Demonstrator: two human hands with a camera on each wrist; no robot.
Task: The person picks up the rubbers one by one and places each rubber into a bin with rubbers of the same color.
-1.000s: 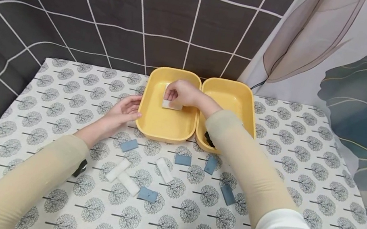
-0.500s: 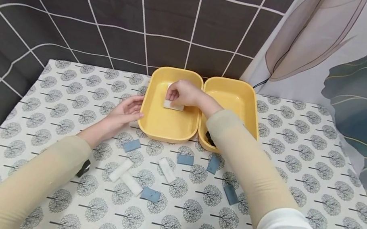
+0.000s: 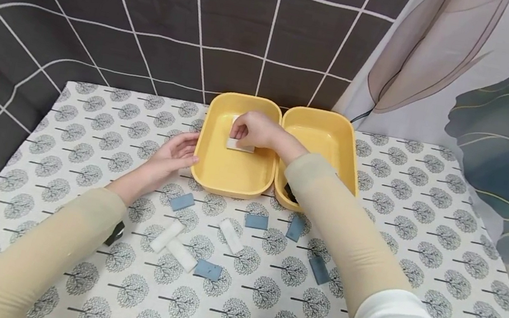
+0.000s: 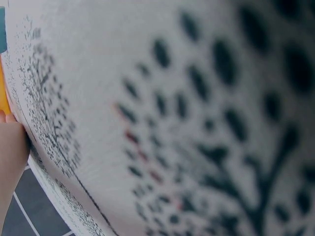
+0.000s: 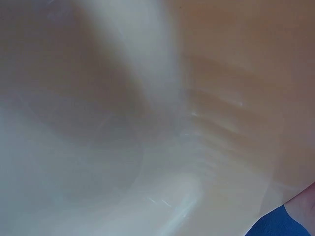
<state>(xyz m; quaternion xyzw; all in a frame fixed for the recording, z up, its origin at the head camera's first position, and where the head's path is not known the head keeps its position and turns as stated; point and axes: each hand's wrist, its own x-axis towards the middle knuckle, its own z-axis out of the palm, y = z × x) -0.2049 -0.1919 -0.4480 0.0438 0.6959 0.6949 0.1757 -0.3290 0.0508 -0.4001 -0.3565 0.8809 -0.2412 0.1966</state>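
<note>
Two yellow tubs stand side by side at the back of the table. My right hand (image 3: 255, 129) reaches into the left tub (image 3: 212, 168), its fingers curled down and pinching a white block (image 3: 242, 146) on the tub floor. More white shows behind the fingers, mostly hidden by the hand. Against the left tub's outer left wall rests my left hand (image 3: 175, 153), fingers extended and thumb at the rim; it holds nothing. In the left wrist view only part of the left hand (image 4: 12, 147) shows at the edge. The right wrist view is blurred.
The right tub (image 3: 333, 133) lies under my right forearm. In front of the tubs are scattered several blue blocks (image 3: 207, 270) and three white blocks (image 3: 231, 235), two of them touching. A dark tiled-pattern curtain (image 3: 238, 19) hangs behind the table.
The head view shifts slightly, moving the scene a little to the right. Both hands keep their places at the left tub.
</note>
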